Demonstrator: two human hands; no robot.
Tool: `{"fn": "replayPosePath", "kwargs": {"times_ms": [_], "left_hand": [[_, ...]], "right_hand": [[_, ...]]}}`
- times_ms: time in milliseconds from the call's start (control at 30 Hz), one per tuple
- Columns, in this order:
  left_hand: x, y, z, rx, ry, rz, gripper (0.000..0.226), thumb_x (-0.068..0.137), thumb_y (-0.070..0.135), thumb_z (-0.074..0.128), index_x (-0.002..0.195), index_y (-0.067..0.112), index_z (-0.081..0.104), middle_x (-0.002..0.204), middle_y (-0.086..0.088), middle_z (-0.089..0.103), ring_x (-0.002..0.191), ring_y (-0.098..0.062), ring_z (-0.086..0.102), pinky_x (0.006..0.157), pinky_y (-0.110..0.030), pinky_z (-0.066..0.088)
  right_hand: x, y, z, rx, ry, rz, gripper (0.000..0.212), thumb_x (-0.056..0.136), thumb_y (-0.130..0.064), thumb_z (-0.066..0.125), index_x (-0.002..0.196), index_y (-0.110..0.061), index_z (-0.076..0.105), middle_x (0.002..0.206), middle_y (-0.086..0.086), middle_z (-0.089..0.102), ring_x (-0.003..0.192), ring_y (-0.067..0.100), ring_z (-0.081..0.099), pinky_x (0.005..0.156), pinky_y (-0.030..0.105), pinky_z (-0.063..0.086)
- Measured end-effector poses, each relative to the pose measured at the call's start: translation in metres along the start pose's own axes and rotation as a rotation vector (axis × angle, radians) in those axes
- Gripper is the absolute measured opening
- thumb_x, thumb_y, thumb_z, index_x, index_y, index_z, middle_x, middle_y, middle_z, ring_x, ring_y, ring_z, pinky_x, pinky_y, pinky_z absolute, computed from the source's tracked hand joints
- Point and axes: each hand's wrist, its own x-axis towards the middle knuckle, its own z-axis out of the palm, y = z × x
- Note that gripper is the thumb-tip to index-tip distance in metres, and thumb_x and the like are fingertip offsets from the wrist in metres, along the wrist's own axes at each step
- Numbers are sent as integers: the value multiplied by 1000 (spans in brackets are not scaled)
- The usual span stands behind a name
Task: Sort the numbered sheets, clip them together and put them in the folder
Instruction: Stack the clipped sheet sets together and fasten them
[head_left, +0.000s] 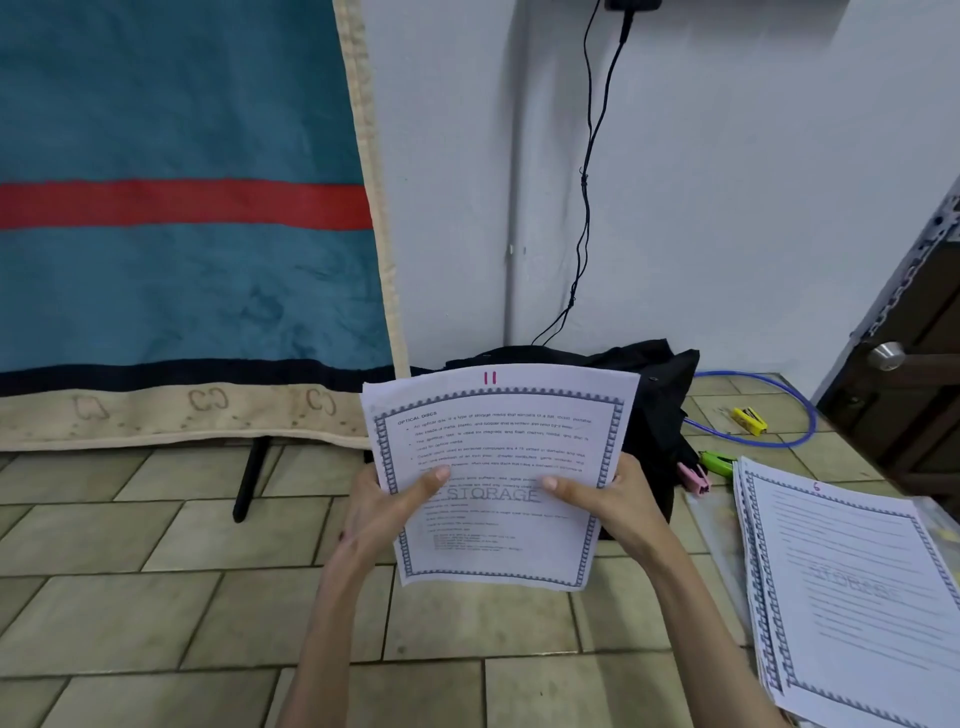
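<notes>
A teal blanket (182, 208) with a red stripe hangs far beyond the fingers. A stack of sheets (852, 587) topped "6" lies flat on the tiled floor (156, 597), right of the right hand (608, 501). The held sheets (496, 478), top one marked "11", stand upright, long axis running up and away, heading at the far edge. Both thumbs press the front, fingers curled behind: left hand (384, 509) grips the left edge, right hand the right edge. Pink clip (693, 478), green clip (717, 462) lie past the right fingers
</notes>
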Motion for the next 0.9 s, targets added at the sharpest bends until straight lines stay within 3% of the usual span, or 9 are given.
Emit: {"fn": "replayPosePath", "kwargs": {"times_ms": [200, 433, 633, 900], "left_hand": [[-1, -7, 7, -65, 52, -39, 15, 73, 14, 76, 78, 25, 68, 65, 22, 70, 66, 5, 68, 58, -15, 55], [1, -19, 1, -15, 12, -57, 10, 73, 14, 76, 78, 22, 72, 71, 14, 74, 72, -3, 70, 61, -19, 57], [-5, -28, 7, -17, 15, -90, 19, 71, 14, 79, 77, 28, 67, 61, 26, 68, 63, 11, 65, 53, -9, 50], [-3, -30, 10, -66, 114, -113, 20, 66, 8, 82, 66, 22, 68, 53, 20, 66, 55, 7, 65, 49, -11, 51]], "right_hand": [[-1, 13, 7, 40, 33, 49, 25, 72, 2, 74, 87, -17, 71, 86, -8, 76, 83, 11, 72, 66, 19, 55], [-2, 25, 5, 23, 34, 119, 27, 70, 3, 76, 90, -15, 72, 93, -3, 76, 88, 15, 72, 70, 23, 56], [-2, 31, 9, 44, 66, 163, 25, 69, 5, 76, 84, -14, 72, 84, -6, 76, 80, 11, 72, 64, 19, 55], [-1, 31, 11, 32, 74, 165, 24, 68, 2, 78, 82, -16, 73, 82, -8, 76, 80, 10, 72, 64, 19, 55]]}}
